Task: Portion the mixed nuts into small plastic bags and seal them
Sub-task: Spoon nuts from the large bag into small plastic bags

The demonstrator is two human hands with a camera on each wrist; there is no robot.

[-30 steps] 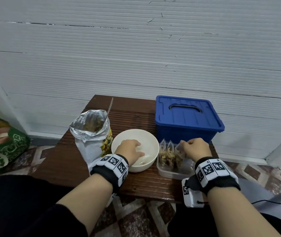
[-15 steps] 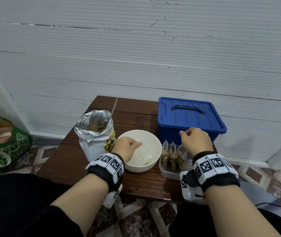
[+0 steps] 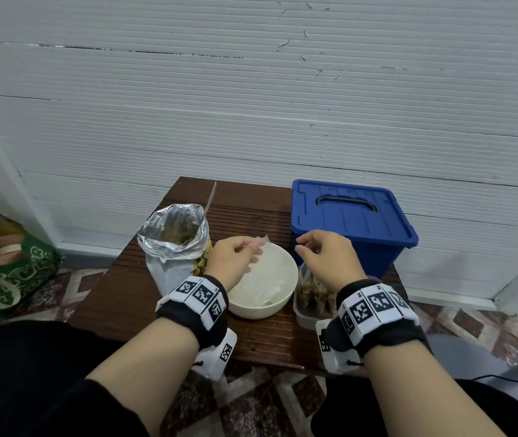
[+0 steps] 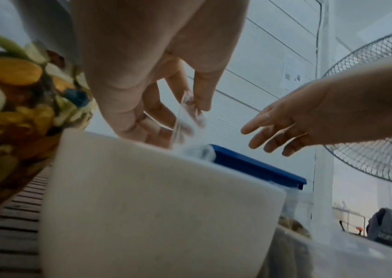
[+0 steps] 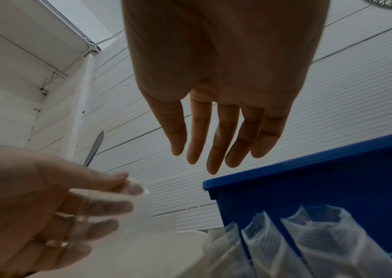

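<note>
My left hand point(image 3: 235, 253) hovers over the white bowl point(image 3: 283, 298) and pinches an empty clear plastic bag point(image 4: 185, 120) by its top edge; the bag hangs down into the bowl. My right hand point(image 3: 324, 257) is raised beside it, fingers straight and spread point(image 5: 213, 143), holding nothing, just above three filled nut bags point(image 5: 309, 244) standing in a clear tub point(image 3: 306, 316). The opened foil bag of mixed nuts point(image 3: 175, 241) stands left of the bowl with a spoon handle point(image 3: 211, 197) sticking out.
A blue lidded box point(image 3: 349, 222) sits behind the tub on the brown slatted table point(image 3: 125, 298). A green shopping bag point(image 3: 5, 266) lies on the floor at left. A fan point(image 4: 380, 112) stands to the right. A white panelled wall is close behind.
My left hand has lifted out of the bowl with a clear bag pinched in it. My right hand has risen from the filled bags and moved left toward the left hand.
</note>
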